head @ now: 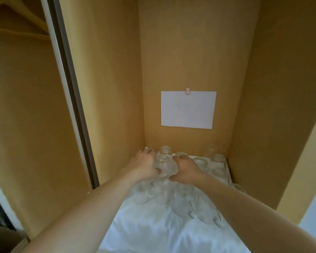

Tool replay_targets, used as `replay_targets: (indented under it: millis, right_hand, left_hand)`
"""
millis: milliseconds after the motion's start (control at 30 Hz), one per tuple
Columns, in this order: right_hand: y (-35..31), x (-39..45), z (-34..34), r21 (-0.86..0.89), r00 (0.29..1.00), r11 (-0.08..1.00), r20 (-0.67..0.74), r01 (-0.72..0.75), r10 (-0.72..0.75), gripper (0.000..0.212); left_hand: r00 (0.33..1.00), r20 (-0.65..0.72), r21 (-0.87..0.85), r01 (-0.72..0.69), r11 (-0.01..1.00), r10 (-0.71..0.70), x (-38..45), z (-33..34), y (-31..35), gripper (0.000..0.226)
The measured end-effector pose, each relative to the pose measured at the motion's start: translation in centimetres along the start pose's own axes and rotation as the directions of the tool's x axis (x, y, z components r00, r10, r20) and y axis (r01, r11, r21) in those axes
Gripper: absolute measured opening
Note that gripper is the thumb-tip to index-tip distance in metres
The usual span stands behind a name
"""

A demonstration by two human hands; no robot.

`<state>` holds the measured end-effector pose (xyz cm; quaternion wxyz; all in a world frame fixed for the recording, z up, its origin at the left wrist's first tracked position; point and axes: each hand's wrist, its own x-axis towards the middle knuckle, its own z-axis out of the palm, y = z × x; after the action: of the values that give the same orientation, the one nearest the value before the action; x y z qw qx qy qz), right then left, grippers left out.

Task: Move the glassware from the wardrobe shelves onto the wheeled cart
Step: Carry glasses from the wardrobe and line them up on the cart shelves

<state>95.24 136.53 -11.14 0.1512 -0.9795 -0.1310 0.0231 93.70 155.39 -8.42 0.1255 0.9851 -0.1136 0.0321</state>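
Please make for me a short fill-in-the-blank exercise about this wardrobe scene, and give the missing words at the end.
1. The left hand and the right hand hold a clear glass piece from ____ sides.
2. The glassware stands on a ____ cloth.
3. A blank sheet of paper hangs on the ____ wall of the wardrobe.

Missing words: both; white; back

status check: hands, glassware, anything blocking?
Left hand and right hand both grip one clear glass at the shelf's back. Not lifted clear. More glassware crowds the white cloth in front.
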Motion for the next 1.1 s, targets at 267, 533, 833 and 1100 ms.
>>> replay_targets:
  millis: [267,533,833,1100]
  right_hand:
    - [7.6,7.3,-2.8,0.029,0.978,0.979,-0.048,-0.203,0.204,0.078]
    - [14.5,13.4,-3.2,-0.033,0.926,0.925,-0.017,-0.378,0.377,0.082]
    - [19.5,16.8,-2.7,0.051,0.865,0.863,0.007,-0.502,0.502,0.083]
    - [19.6,19.1,-2.3,-0.213,0.859,0.844,0.034,-0.492,0.510,0.068]
  left_hand:
    - [0.994,0.033,0.005,-0.106,0.994,0.106,11.3,1.6,2.2,0.078]
    - [0.976,0.099,0.035,-0.196,0.980,0.192,20.8,5.2,4.5,0.082]
    - [0.966,0.169,0.028,-0.204,0.978,0.197,26.2,7.5,3.4,0.080]
    - [0.968,0.189,0.008,-0.173,0.985,0.168,29.0,8.2,1.8,0.081]
